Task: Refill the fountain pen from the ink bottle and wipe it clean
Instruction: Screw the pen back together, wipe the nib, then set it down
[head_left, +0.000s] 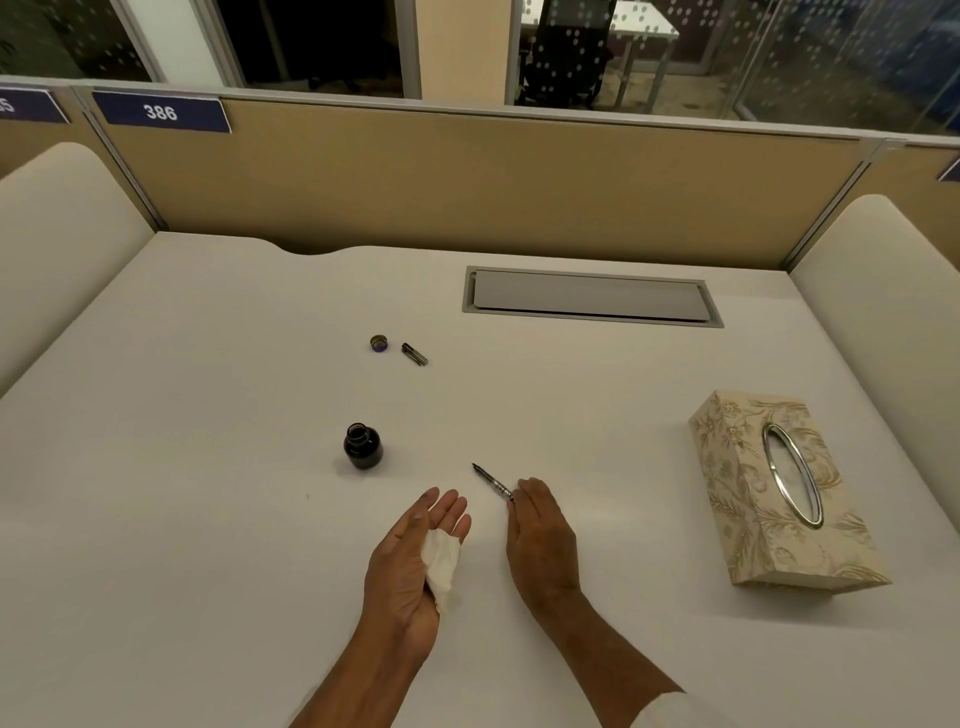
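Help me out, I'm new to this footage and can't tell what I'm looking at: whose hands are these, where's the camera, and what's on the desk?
It is a single view from a camera worn on a person's head, looking down at their own bare hands over a white desk. The left hand lies palm up with a crumpled tissue in it. The right hand holds the back end of the fountain pen, nib pointing away. The open ink bottle stands nearby; farther back lie its cap and a small dark pen part. A tissue box sits to the right.
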